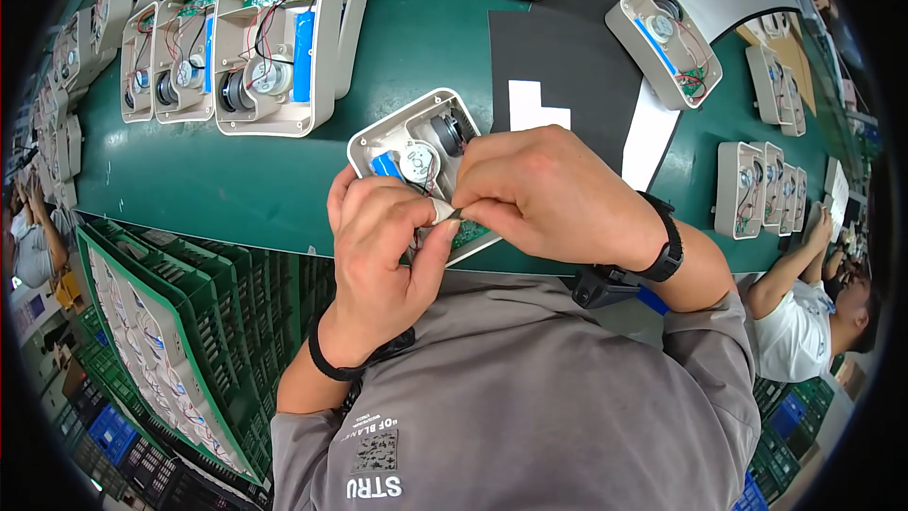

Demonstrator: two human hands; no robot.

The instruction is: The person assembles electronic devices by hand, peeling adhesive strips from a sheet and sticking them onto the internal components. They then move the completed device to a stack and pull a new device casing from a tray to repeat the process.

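A beige plastic housing (367, 140) lies tilted on the table in front of me, open side up. Inside it sit a round white part (419, 163), a black cylindrical part (447, 135), a blue battery-like piece (386, 166) and a green circuit board (467, 232), partly covered by my hands. My left hand (378, 251) pinches a small whitish piece (442, 210) between thumb and forefinger, above the housing's near part. Right beside it, my right hand (558, 191) has thumb and forefinger closed on a tiny dark bit, too small to name.
Similar open housings (274, 66) stand on edge at the left, with others at the back and at right (747, 191). One (665, 43) rests on black sheeting (558, 47). Green crates (218, 322) stand lower left. Other people (804, 312) sit at both sides.
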